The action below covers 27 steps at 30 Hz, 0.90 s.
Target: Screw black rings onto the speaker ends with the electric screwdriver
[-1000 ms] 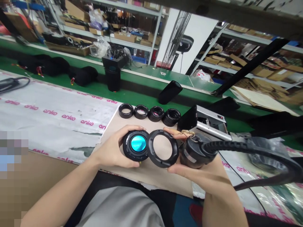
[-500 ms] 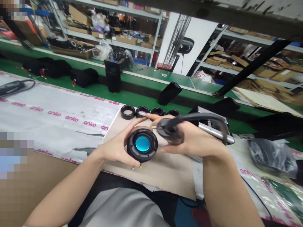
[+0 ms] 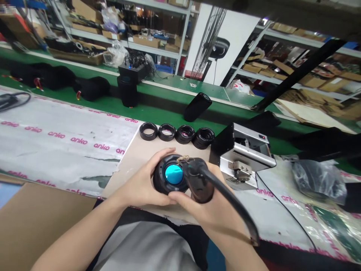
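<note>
My left hand (image 3: 138, 184) is wrapped around the side of a black cylindrical speaker (image 3: 162, 177), whose end with a shiny blue disc faces up at me. My right hand (image 3: 208, 210) grips a dark corded electric screwdriver (image 3: 200, 186), its thick cable looping back over my wrist. The thumb of that hand rests against the speaker's near edge. The screwdriver's tip is hidden from me. Just beyond the hands, several black rings (image 3: 148, 131) stand in a row on a beige board (image 3: 126, 165).
A silver screw-feeder-like machine (image 3: 246, 150) stands to the right. One black speaker (image 3: 197, 106) lies tilted on the green bench (image 3: 163, 107), and another (image 3: 127, 92) stands upright. A clear plastic bag (image 3: 318, 180) lies at far right.
My right hand has brought the screwdriver left and nearer to me, over the speaker's right edge, and its thumb now touches the speaker. The cable has swung down. My left hand keeps its hold.
</note>
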Motion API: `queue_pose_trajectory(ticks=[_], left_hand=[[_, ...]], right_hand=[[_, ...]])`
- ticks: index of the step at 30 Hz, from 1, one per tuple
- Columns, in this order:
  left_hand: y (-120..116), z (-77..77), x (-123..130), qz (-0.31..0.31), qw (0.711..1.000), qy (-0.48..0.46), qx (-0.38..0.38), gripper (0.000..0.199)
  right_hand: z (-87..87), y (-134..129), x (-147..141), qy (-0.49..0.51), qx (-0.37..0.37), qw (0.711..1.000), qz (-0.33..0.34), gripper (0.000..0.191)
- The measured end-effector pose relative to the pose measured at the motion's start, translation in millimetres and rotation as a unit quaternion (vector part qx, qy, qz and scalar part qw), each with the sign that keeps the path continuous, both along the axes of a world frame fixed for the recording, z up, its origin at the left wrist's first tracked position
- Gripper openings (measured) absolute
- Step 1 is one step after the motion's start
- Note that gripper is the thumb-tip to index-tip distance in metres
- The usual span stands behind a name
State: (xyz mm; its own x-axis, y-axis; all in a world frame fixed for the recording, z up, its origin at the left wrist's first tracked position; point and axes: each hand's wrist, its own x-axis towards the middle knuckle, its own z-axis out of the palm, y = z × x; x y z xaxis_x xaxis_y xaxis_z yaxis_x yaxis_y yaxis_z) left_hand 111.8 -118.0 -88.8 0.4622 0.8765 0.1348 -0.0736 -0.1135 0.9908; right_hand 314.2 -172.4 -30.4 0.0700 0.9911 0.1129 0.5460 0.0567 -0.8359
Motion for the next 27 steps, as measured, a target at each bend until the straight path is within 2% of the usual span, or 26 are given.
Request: queue_pose_trajectory(ticks=[2,5,8,11,14,18,23,27], left_hand=[[2.3,-1.3,-3.3,0.008,1.0,0.013,-0.001,0.118],[8.7,-3.7,-8.5,0.004,0.999,0.027,0.023,0.113],[14.7,-5.8,-10.1,-0.03,0.999,0.0,0.03,0.108],[17.0,-6.8,-8.5,-0.047,0.998,-0.043,0.009,0.113],[16.1,-6.3,-7.1,-0.055,0.997,-0.057,-0.018,0.125],[15.3,-6.8,-8.1,-0.061,0.996,-0.062,-0.023,0.129],[15.8,-10.3,-10.0,-0.054,0.998,-0.041,-0.009,0.128],[15.1,-9.5,-9.3,-0.037,0.999,-0.029,-0.009,0.127]], right_hand=[[9.0,5.6,11.4,0.042,-0.012,0.999,0.02,0.069],[17.4,23.8,33.9,0.09,-0.005,0.989,0.116,0.077],[21.5,46.4,49.0,0.066,-0.031,0.972,0.224,0.071],[23.5,63.3,51.5,0.055,-0.08,0.954,0.285,0.067],[22.8,71.5,49.2,0.06,-0.091,0.944,0.312,0.065],[23.1,73.9,47.3,0.044,-0.094,0.939,0.329,0.067],[37.3,81.9,41.8,-0.013,-0.105,0.929,0.354,0.062],[45.9,88.0,43.5,-0.005,-0.139,0.911,0.388,0.052]])
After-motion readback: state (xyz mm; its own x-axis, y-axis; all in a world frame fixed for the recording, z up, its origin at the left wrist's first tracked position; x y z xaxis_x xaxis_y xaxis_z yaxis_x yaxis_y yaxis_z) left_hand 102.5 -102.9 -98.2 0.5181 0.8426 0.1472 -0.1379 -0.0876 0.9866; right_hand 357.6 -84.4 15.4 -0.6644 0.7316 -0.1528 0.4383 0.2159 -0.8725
